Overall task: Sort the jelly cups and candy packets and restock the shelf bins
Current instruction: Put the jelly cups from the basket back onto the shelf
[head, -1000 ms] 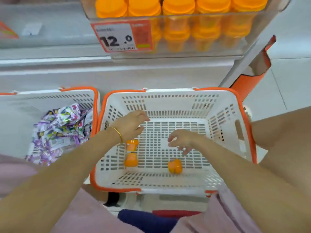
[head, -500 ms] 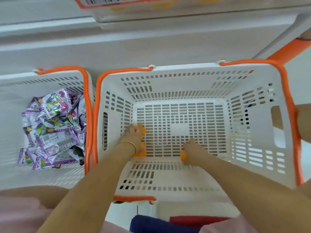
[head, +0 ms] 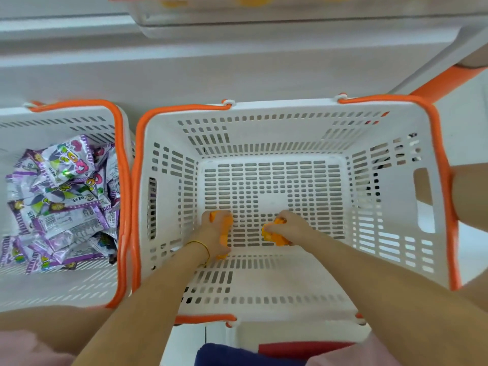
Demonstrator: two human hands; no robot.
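Centre basket [head: 264, 143]: white slotted plastic with an orange rim. Only contents are orange jelly cups at the near end of the floor grid, both hands in there with them.
Left hand [head: 215, 233]: grip closed over jelly cups [head: 225, 228]. Orange shows past the fingertips and below the palm; can't read the count under the hand. Thin gold bracelet [head: 203, 248] on that wrist.
Right hand [head: 291, 225]: grip clamped on a single jelly cup [head: 276, 236], fingers curled over its top, cup low against the basket floor.
Left basket [head: 122, 180]: same type, touching the centre one side by side. Holds a loose pile of purple-and-white candy packets [head: 60, 196]; its left part is cut off by the frame.
Shelf bin [head: 264, 25] at the top edge: clear, mostly cropped, with blurred orange blobs inside that I can't identify.
Packet print is too soft to read. Bottom edge shows pink, navy and red fabric, partly cut off.
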